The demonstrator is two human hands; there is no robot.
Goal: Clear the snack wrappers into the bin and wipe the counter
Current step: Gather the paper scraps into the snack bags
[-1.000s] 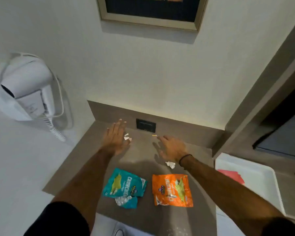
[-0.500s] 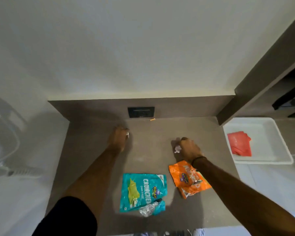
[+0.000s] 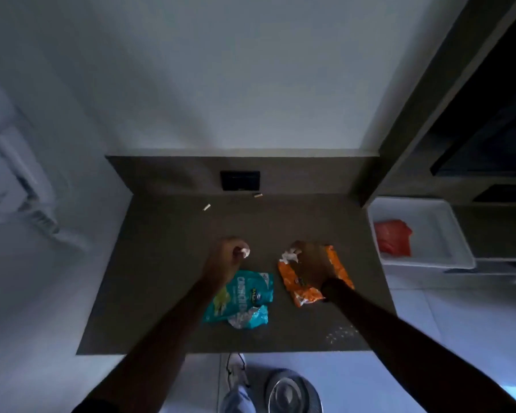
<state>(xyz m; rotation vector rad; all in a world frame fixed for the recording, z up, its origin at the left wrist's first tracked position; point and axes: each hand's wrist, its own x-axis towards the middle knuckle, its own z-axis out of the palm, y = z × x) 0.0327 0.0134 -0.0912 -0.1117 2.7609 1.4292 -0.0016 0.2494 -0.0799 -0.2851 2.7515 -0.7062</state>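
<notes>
A dim overhead view of a grey-brown counter [image 3: 161,278] in the middle of the frame. The left hand [image 3: 227,257], at centre, is curled closed around a small white paper scrap [image 3: 245,251] that peeks out at its fingertips. The right hand [image 3: 310,260], just to its right, presses down on an orange snack wrapper [image 3: 301,290]; it also holds a white crumpled scrap [image 3: 289,256], and how far its fingers are closed cannot be told.

The orange wrapper's long axis runs from upper right to lower left beneath the right hand, so that hand is nearest it. A teal snack wrapper [image 3: 242,299] lies just below the left hand, beside the wrist, lengthwise up and down. Its white lettering is blurred and only partly legible, perhaps beginning "CRUNCH".

Two small pale bits [image 3: 206,207] lie near the back wall. A round bin [image 3: 292,391] sits on the floor at bottom centre. A white tray [image 3: 429,210] at right holds a red cloth [image 3: 393,236].
</notes>
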